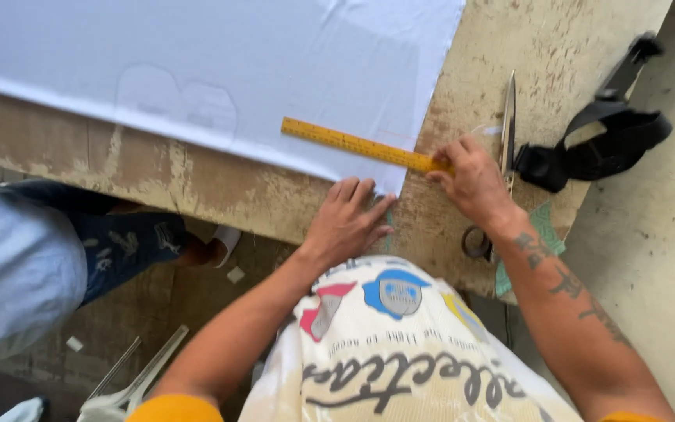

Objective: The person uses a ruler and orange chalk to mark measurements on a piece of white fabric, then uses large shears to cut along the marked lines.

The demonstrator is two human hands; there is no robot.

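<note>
Yellow sleeves, a cream printed shirt, and a tattooed right forearm [568, 285] (design seemingly dark script).

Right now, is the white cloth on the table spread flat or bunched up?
Spread flat: the white cloth lies smooth across the table.

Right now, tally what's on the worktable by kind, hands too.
Hands: 2, left hand, right hand
Yellow ruler: 1
White fabric sheet: 1
Scissors: 1
Black strap: 1
Total: 6
</note>
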